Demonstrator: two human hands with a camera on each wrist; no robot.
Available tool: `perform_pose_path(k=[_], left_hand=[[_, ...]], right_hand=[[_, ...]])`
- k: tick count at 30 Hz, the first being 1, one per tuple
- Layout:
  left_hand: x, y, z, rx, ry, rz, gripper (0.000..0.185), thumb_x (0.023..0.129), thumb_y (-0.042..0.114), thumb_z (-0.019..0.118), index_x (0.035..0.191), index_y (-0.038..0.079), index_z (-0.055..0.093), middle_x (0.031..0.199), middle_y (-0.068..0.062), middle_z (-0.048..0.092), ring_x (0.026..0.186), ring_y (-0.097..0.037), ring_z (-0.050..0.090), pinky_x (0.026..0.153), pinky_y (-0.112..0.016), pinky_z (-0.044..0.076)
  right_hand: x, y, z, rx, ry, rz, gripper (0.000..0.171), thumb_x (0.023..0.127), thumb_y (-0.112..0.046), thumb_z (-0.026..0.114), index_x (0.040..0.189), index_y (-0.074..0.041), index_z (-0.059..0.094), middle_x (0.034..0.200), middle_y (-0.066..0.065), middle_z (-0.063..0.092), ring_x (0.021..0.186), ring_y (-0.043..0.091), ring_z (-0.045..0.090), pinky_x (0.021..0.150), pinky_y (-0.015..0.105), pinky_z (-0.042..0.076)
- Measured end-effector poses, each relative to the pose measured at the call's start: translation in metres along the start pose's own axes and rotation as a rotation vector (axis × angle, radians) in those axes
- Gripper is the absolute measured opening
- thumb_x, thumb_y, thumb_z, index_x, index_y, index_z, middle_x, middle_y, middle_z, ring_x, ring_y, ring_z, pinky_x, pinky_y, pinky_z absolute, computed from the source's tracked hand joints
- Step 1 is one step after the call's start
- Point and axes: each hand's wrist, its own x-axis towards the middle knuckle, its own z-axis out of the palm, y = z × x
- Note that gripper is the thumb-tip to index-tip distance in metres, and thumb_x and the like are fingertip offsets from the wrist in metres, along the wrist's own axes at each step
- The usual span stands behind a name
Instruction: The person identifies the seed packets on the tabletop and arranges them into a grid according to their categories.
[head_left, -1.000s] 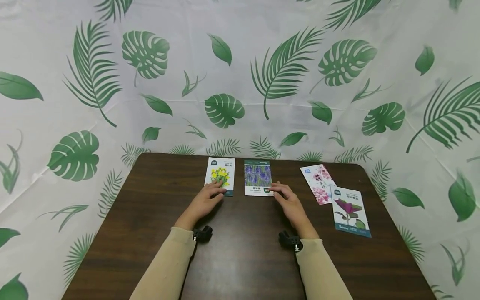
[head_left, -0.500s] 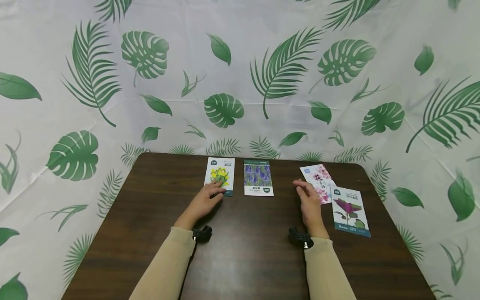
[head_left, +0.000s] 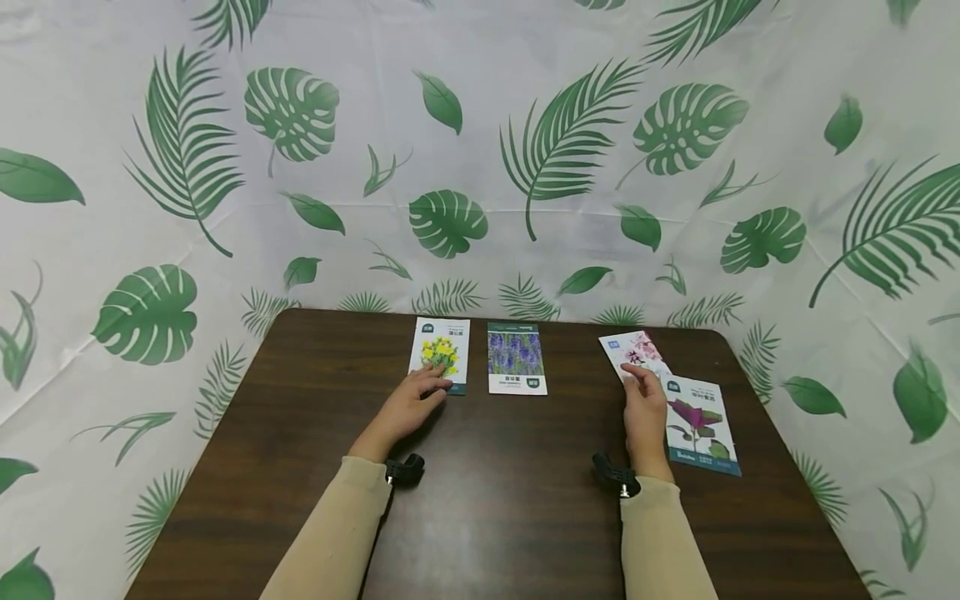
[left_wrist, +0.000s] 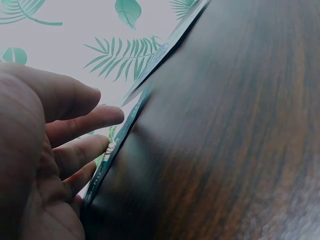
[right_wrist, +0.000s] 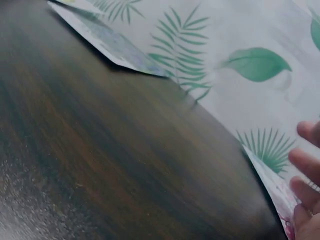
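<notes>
Four is avoided here: several flower seed packets lie on the dark wooden table. My left hand point(head_left: 408, 406) has its relaxed fingers on the lower part of the yellow-flower seed packet point(head_left: 440, 340); in the left wrist view its fingertips point(left_wrist: 107, 145) are right at that packet's edge. Over the lower part of the pink-blossom seed packet point(head_left: 622, 343) is my right hand point(head_left: 646, 414), its fingers loosely bent and gripping nothing. The magenta-flower seed packet point(head_left: 705, 425) lies just right of that hand, overlapping the pink one's corner. Between the hands, farther back, is the purple-flower seed packet point(head_left: 516, 357).
The dark wooden table point(head_left: 495, 517) has rounded back corners. Behind it and at both sides hangs a white cloth point(head_left: 360, 250) printed with green leaves. A black wrist camera point(head_left: 406, 469) sits on each wrist.
My right hand has left the bottom edge of the purple-flower packet and moved right, over the pink-blossom packet. My left hand and the packets stay where they were.
</notes>
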Motion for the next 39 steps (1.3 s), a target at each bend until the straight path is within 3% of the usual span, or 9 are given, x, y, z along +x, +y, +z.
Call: perform_pose_path(k=[7,15,18,22,27,31,34,37,39], left_hand=[[0.001,-0.001,0.0,-0.013,0.005,0.016,0.036,0.112,0.021,0.062,0.143,0.006,0.071,0.171,-0.014,0.047,0.167,-0.04,0.028,0.138,-0.06,0.015],[0.0,-0.002,0.001,-0.005,0.002,0.014,0.036,0.112,0.02,0.062,0.143,0.004,0.071,0.171,-0.014,0.047,0.167,-0.04,0.029,0.139,-0.059,0.015],[-0.001,-0.001,0.001,-0.008,0.002,0.007,0.036,0.112,0.021,0.062,0.143,0.005,0.071,0.171,-0.013,0.047,0.167,-0.039,0.028,0.138,-0.059,0.015],[-0.001,-0.001,0.001,-0.011,0.004,0.005,0.037,0.112,0.022,0.062,0.144,0.006,0.071,0.172,-0.013,0.046,0.167,-0.039,0.028,0.138,-0.06,0.015],[0.0,-0.002,0.0,-0.019,-0.006,0.005,0.038,0.113,0.022,0.061,0.146,0.006,0.07,0.173,-0.012,0.045,0.168,-0.037,0.026,0.139,-0.058,0.013],[0.001,-0.002,0.0,-0.023,-0.01,0.01,0.037,0.113,0.022,0.06,0.145,0.005,0.07,0.173,-0.013,0.045,0.168,-0.038,0.026,0.139,-0.059,0.013],[0.0,-0.002,0.0,-0.023,-0.011,0.007,0.037,0.113,0.021,0.06,0.145,0.005,0.07,0.173,-0.013,0.045,0.168,-0.038,0.026,0.139,-0.058,0.012],[0.001,-0.002,0.001,-0.025,-0.016,-0.002,0.037,0.113,0.021,0.061,0.146,0.006,0.07,0.173,-0.011,0.046,0.169,-0.036,0.026,0.14,-0.057,0.011],[0.001,-0.003,0.0,-0.023,-0.016,0.002,0.037,0.113,0.022,0.06,0.146,0.005,0.07,0.173,-0.011,0.046,0.169,-0.037,0.026,0.14,-0.057,0.012]], right_hand=[[0.003,0.005,0.003,-0.207,-0.122,-0.064,0.034,0.113,-0.02,0.059,0.143,-0.009,0.069,0.153,0.015,0.058,0.13,0.025,0.051,0.109,0.036,0.039],[0.007,0.011,0.004,-0.33,-0.189,-0.182,0.032,0.111,-0.011,0.061,0.142,-0.004,0.068,0.158,0.021,0.056,0.153,0.038,0.047,0.127,0.059,0.037],[0.008,0.013,0.003,-0.336,-0.186,-0.188,0.031,0.111,-0.011,0.061,0.14,-0.004,0.07,0.163,0.021,0.054,0.157,0.038,0.044,0.128,0.06,0.036],[0.008,0.012,0.003,-0.314,-0.136,-0.182,0.031,0.11,-0.01,0.061,0.139,-0.004,0.073,0.165,0.019,0.052,0.157,0.035,0.045,0.119,0.045,0.043],[0.005,0.004,0.002,-0.229,-0.03,-0.11,0.032,0.11,-0.012,0.06,0.139,-0.007,0.074,0.151,0.015,0.06,0.133,0.027,0.053,0.1,0.027,0.038],[0.004,-0.001,0.002,-0.251,0.015,-0.084,0.032,0.11,-0.013,0.059,0.137,-0.007,0.076,0.124,0.015,0.06,0.106,0.024,0.048,0.088,0.032,0.036],[0.005,0.0,0.002,-0.34,0.034,-0.117,0.03,0.108,-0.011,0.061,0.13,-0.004,0.078,0.11,0.021,0.062,0.099,0.028,0.051,0.085,0.038,0.039],[0.006,0.001,0.001,-0.419,0.003,-0.178,0.028,0.106,-0.009,0.063,0.127,0.003,0.078,0.122,0.032,0.069,0.112,0.042,0.063,0.097,0.05,0.049],[0.007,0.002,0.001,-0.467,-0.042,-0.216,0.028,0.106,-0.008,0.064,0.128,0.005,0.077,0.137,0.034,0.069,0.127,0.049,0.062,0.111,0.057,0.046]])
